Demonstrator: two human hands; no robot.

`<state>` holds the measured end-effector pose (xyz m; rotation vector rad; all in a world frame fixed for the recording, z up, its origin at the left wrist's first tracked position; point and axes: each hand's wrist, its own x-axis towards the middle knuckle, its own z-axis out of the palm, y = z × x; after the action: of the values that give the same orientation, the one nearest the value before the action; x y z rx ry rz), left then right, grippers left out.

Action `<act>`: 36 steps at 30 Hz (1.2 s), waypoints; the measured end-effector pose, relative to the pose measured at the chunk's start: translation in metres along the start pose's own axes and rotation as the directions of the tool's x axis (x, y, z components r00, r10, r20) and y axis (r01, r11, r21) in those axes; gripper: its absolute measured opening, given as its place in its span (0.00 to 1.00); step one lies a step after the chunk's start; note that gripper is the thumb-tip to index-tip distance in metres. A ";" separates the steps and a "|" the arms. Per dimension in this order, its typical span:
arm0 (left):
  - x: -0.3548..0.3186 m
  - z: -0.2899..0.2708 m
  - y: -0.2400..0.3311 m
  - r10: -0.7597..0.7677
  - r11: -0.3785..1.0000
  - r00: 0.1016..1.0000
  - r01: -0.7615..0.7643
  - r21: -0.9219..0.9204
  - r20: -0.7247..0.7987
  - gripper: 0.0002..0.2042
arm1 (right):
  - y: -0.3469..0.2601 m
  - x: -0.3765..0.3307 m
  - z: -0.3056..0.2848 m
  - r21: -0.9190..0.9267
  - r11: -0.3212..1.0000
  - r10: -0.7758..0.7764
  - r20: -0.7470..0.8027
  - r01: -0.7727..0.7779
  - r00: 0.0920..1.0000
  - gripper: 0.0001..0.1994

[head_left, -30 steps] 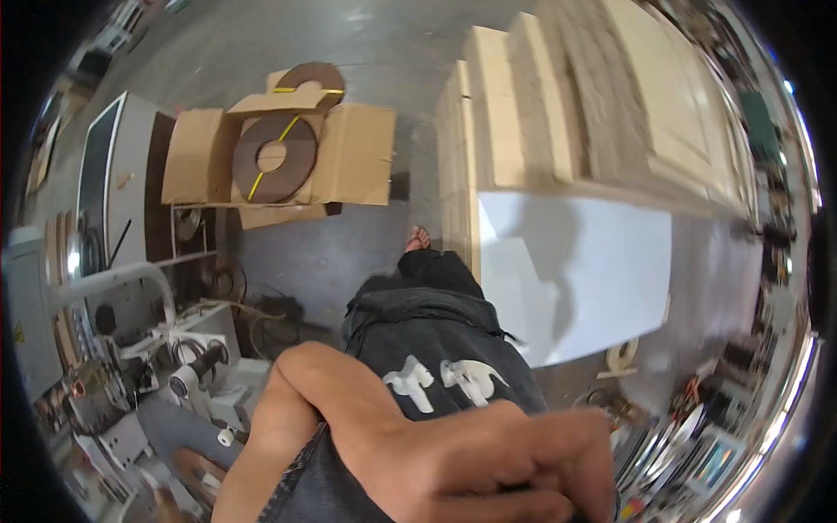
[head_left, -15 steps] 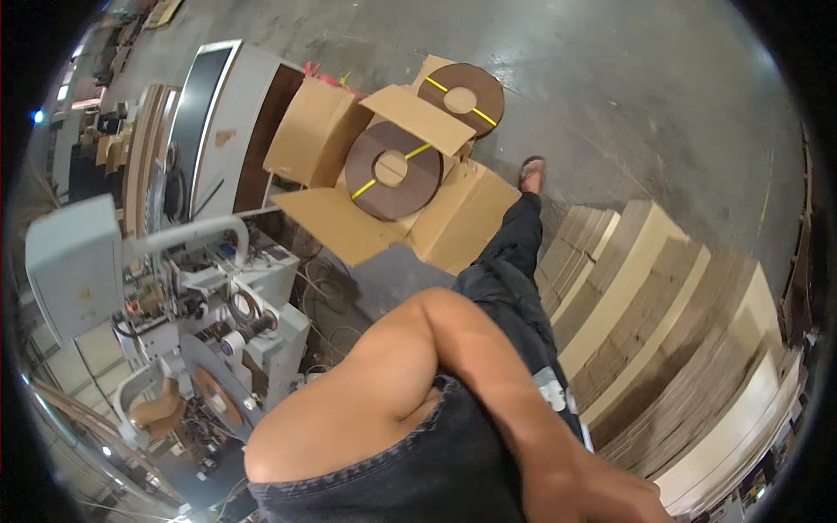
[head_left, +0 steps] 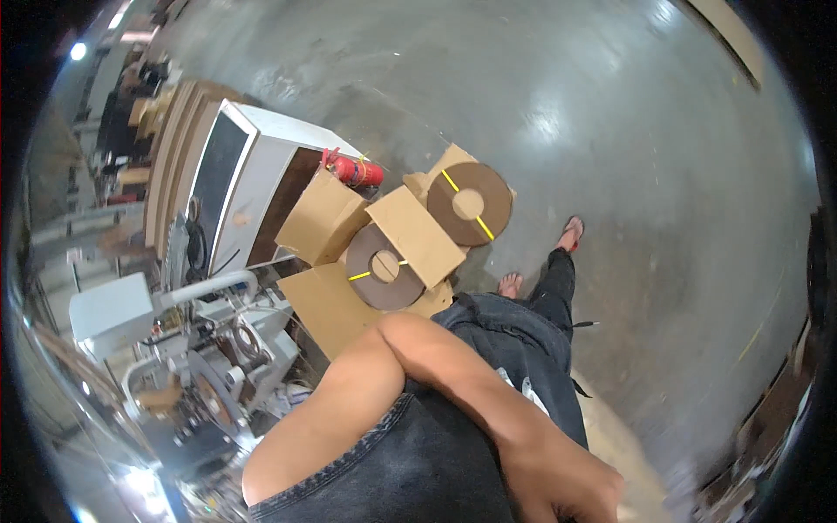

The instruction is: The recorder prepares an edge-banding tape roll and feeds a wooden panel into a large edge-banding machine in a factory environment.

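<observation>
My bare left arm bends at the elbow and crosses in front of my dark clothing. At its end, my left hand sits at the lower edge, bent downward at the wrist. Its fingers are mostly cut off, so I cannot see whether it holds anything. White items stick out at my waist beside the forearm. My right hand is out of view. Ahead, an open cardboard box holds a brown coil of banding with yellow ties. A second brown coil lies behind the box flap.
Left stands a grey machine with rollers and a curved pipe. Behind it are a white cabinet and upright boards. A red fire extinguisher is by the boxes. A blurred tan surface lies to my right.
My view has swung right, and the boxes and coils sit lower in it. The stack of cardboard on the right has mostly left view. Both my feet now show, and the fire extinguisher shows fully.
</observation>
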<state>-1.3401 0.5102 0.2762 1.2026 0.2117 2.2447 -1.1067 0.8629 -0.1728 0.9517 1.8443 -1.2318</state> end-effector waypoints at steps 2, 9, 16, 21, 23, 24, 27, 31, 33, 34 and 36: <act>0.006 -0.046 0.042 0.040 0.983 0.999 -0.036 0.181 -0.018 0.15 | -0.045 0.036 -0.017 -0.047 0.999 0.007 0.026 -0.005 1.000 0.13; -0.025 -0.184 0.185 -0.135 0.601 0.941 0.328 0.729 -0.312 0.08 | -0.224 0.217 -0.094 -0.733 0.320 -0.478 0.421 0.600 0.770 0.12; -0.068 -0.214 0.286 0.247 0.524 0.685 0.500 0.689 -0.685 0.10 | -0.700 0.321 -0.011 -0.242 0.895 -0.360 0.104 0.375 0.927 0.08; -0.131 -0.232 0.349 0.593 0.554 -0.027 0.739 0.384 -0.805 0.12 | -0.932 0.314 0.151 -0.151 0.828 -0.536 0.069 0.540 0.842 0.06; -0.165 -0.267 0.387 0.637 0.562 -0.181 0.775 0.290 -0.749 0.12 | -0.956 0.342 0.183 -0.137 0.740 -0.611 0.276 0.659 0.743 0.05; -0.181 -0.286 0.411 0.645 0.594 -0.272 0.767 0.244 -0.714 0.12 | -0.961 0.354 0.198 -0.145 0.686 -0.610 0.418 0.713 0.673 0.05; -0.231 -0.321 0.484 0.677 0.516 -0.383 0.856 0.033 -0.629 0.14 | -0.969 0.342 0.323 -0.419 0.675 -0.297 0.600 0.608 0.743 0.06; -0.269 -0.401 0.591 0.758 0.140 -0.210 0.977 -0.160 -0.618 0.13 | -0.969 0.463 0.338 -0.485 0.249 -0.282 0.792 0.838 0.542 0.10; -0.297 -0.408 0.618 0.790 0.139 -0.229 0.971 -0.197 -0.569 0.13 | -0.961 0.510 0.397 -0.506 0.206 -0.236 0.805 0.837 0.545 0.10; -0.313 -0.403 0.627 0.782 0.214 -0.296 0.954 -0.209 -0.548 0.14 | -0.971 0.488 0.439 -0.606 0.265 -0.096 0.757 0.750 0.646 0.11; -0.353 -0.421 0.644 0.736 0.346 -0.413 0.910 -0.227 -0.537 0.12 | -1.002 0.481 0.493 -0.689 0.306 0.022 0.695 0.657 0.719 0.11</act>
<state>-1.7942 -0.1612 0.0336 -1.5014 2.5371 1.2618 -2.1253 0.2133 -0.3107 -0.5113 1.7795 -0.3572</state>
